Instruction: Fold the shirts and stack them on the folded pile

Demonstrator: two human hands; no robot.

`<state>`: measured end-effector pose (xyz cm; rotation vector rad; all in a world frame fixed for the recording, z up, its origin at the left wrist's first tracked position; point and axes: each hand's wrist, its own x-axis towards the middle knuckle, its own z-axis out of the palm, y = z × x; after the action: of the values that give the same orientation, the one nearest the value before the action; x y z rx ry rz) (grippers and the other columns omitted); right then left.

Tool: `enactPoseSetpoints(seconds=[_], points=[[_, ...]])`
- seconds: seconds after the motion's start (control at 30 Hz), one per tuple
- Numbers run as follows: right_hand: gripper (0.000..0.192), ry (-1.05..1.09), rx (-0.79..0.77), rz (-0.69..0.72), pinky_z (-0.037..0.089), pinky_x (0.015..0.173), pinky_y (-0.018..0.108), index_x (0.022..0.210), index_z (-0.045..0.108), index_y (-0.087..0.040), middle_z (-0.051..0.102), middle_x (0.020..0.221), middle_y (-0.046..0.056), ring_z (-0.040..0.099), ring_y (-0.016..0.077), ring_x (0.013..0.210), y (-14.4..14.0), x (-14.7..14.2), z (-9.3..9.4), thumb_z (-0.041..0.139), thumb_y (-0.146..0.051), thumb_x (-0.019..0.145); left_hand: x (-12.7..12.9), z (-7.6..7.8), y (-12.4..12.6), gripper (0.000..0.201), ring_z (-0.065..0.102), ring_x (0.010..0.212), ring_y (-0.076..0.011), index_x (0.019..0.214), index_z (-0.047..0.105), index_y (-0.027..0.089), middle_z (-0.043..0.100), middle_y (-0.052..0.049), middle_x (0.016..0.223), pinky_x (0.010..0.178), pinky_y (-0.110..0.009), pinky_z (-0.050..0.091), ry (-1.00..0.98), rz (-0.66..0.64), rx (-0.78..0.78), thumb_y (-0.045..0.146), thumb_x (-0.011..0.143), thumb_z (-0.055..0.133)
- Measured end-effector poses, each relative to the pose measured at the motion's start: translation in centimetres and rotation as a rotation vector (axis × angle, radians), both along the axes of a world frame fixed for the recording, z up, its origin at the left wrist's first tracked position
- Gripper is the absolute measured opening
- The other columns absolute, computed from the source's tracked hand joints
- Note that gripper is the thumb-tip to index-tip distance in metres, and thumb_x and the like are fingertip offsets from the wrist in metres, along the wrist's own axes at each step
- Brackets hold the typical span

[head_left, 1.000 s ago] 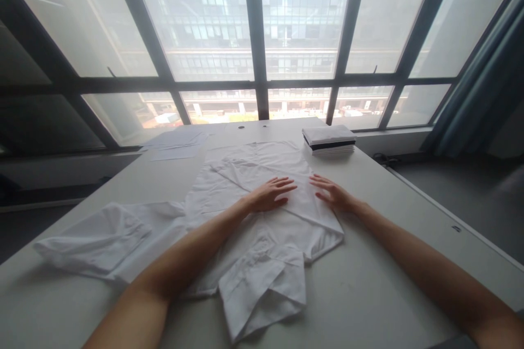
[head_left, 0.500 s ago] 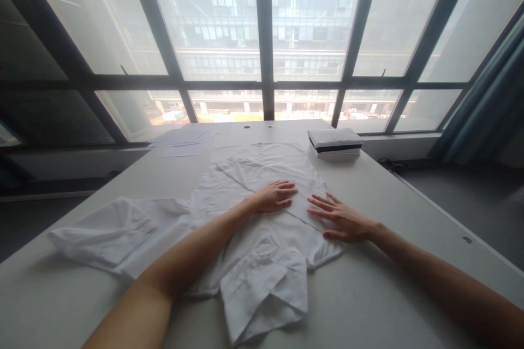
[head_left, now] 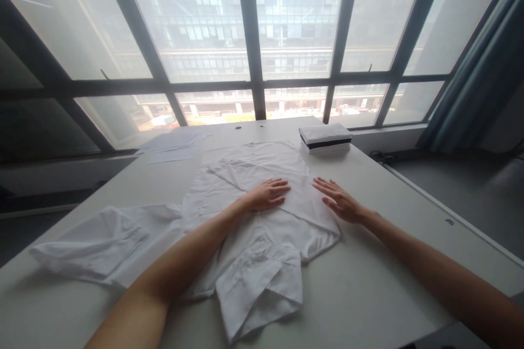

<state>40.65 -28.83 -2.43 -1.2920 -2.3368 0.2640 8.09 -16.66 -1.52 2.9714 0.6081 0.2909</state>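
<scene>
A white shirt [head_left: 245, 174] lies spread over the table, wrinkled in places. One sleeve [head_left: 94, 240] stretches out to the left. Another folded part, which looks like the other sleeve [head_left: 262, 289], hangs toward the near side over the body of the shirt. My left hand [head_left: 268, 194] rests flat on the middle of the shirt, fingers extended. At the shirt's right edge is my right hand [head_left: 339, 200], its fingers stretched out and close to the fabric; whether they touch it I cannot tell. Neither hand grips anything.
The white table [head_left: 368, 278] reaches to a large window [head_left: 213, 22]. A stack of folded white cloth with a dark layer [head_left: 325, 138] stands at the far right. Flat sheets, apparently paper [head_left: 172, 144], lie at the far left. A blue curtain [head_left: 466, 76] hangs at right.
My right hand has moved away from me along the shirt's right edge, off the spot where it lay on the fabric. My left hand stays on the shirt. The view has shifted slightly.
</scene>
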Motion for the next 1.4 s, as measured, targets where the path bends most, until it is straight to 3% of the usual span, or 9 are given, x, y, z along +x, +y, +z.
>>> enactPoseSetpoints(seconds=[0.23, 0.4, 0.6, 0.73, 0.9, 1.03, 1.23, 1.3, 1.4], points=[[0.057, -0.156, -0.134, 0.064, 0.012, 0.125, 0.055, 0.158, 0.037, -0.032, 0.023, 0.167, 0.005, 0.021, 0.0261, 0.155, 0.5, -0.2, -1.3, 0.035, -0.05, 0.105, 0.0, 0.1, -0.3, 0.049, 0.036, 0.149, -0.0284, 0.151, 0.05, 0.025, 0.045, -0.01, 0.158, 0.122, -0.049, 0.033, 0.0, 0.01, 0.017, 0.039, 0.104, 0.052], [0.056, -0.135, -0.055, -0.073, 0.014, 0.125, 0.055, 0.16, 0.034, -0.025, 0.035, 0.163, 0.008, 0.027, 0.0241, 0.153, 0.8, 0.3, -1.2, 0.027, -0.037, 0.106, 0.0, 0.1, -0.4, 0.048, 0.039, 0.148, -0.0289, 0.149, 0.052, 0.026, 0.047, -0.009, 0.157, 0.122, -0.049, 0.034, -0.014, 0.016, 0.015, 0.038, 0.103, 0.053], [0.05, -0.119, -0.108, -0.044, 0.013, 0.119, 0.07, 0.149, 0.051, -0.03, 0.045, 0.158, 0.008, 0.034, 0.0315, 0.15, 0.7, 0.7, -0.7, 0.034, -0.042, 0.104, 0.0, 0.0, -0.2, 0.047, 0.041, 0.146, -0.0281, 0.147, 0.054, 0.024, 0.049, -0.01, 0.155, 0.121, -0.047, 0.034, -0.034, 0.012, 0.006, 0.037, 0.102, 0.055], [0.05, -0.084, 0.022, -0.145, 0.012, 0.119, 0.069, 0.143, 0.059, -0.028, 0.056, 0.149, 0.009, 0.041, 0.031, 0.146, 0.9, 0.1, -0.9, 0.028, -0.042, 0.106, 0.0, 0.0, -0.1, 0.047, 0.044, 0.144, -0.0267, 0.146, 0.055, 0.023, 0.05, -0.011, 0.154, 0.121, -0.045, 0.036, -0.051, -0.009, 0.017, 0.037, 0.102, 0.054], [0.055, -0.043, 0.09, -0.306, 0.018, 0.118, 0.068, 0.152, 0.047, -0.022, 0.045, 0.157, 0.015, 0.037, 0.0316, 0.148, 1.6, 0.2, -1.2, 0.025, -0.042, 0.106, 0.0, 0.0, 0.0, 0.047, 0.044, 0.144, -0.0267, 0.146, 0.055, 0.025, 0.051, -0.01, 0.154, 0.12, -0.045, 0.037, -0.05, -0.013, 0.025, 0.039, 0.102, 0.053], [0.058, -0.115, 0.021, -0.141, 0.017, 0.121, 0.065, 0.158, 0.038, -0.026, 0.031, 0.165, 0.01, 0.024, 0.03, 0.154, 1.8, 0.2, -1.2, 0.032, -0.048, 0.105, 0.0, 0.0, -0.1, 0.047, 0.043, 0.145, -0.0268, 0.147, 0.054, 0.026, 0.05, -0.009, 0.154, 0.121, -0.045, 0.036, -0.037, 0.0, 0.016, 0.039, 0.102, 0.053], [0.057, -0.139, -0.103, -0.076, 0.021, 0.12, 0.062, 0.155, 0.042, -0.03, 0.036, 0.163, 0.008, 0.03, 0.0305, 0.152, 1.8, -0.1, -1.0, 0.041, -0.051, 0.102, -0.2, 0.1, 0.6, 0.053, 0.035, 0.149, -0.026, 0.152, 0.048, 0.027, 0.045, -0.008, 0.159, 0.123, -0.044, 0.03, -0.02, -0.016, -0.044, 0.047, 0.104, 0.048], [0.057, -0.137, -0.103, -0.075, 0.02, 0.12, 0.061, 0.155, 0.042, -0.029, 0.035, 0.163, 0.008, 0.03, 0.0301, 0.152, 1.8, -0.1, -0.9, 0.042, -0.05, 0.102, -1.2, 0.3, 1.8, 0.055, 0.031, 0.152, -0.0265, 0.154, 0.045, 0.027, 0.042, -0.008, 0.16, 0.124, -0.046, 0.027, 0.001, 0.026, -0.048, 0.051, 0.104, 0.044], [0.057, -0.134, -0.094, -0.071, 0.021, 0.121, 0.06, 0.155, 0.043, -0.029, 0.035, 0.164, 0.008, 0.031, 0.0295, 0.152, 1.7, -0.2, -0.8, 0.043, -0.049, 0.101, -4.4, 0.7, 4.6, 0.055, 0.026, 0.153, -0.0301, 0.155, 0.044, 0.029, 0.037, -0.008, 0.163, 0.123, -0.056, 0.019, 0.049, 0.264, -0.018, 0.054, 0.105, 0.036]])
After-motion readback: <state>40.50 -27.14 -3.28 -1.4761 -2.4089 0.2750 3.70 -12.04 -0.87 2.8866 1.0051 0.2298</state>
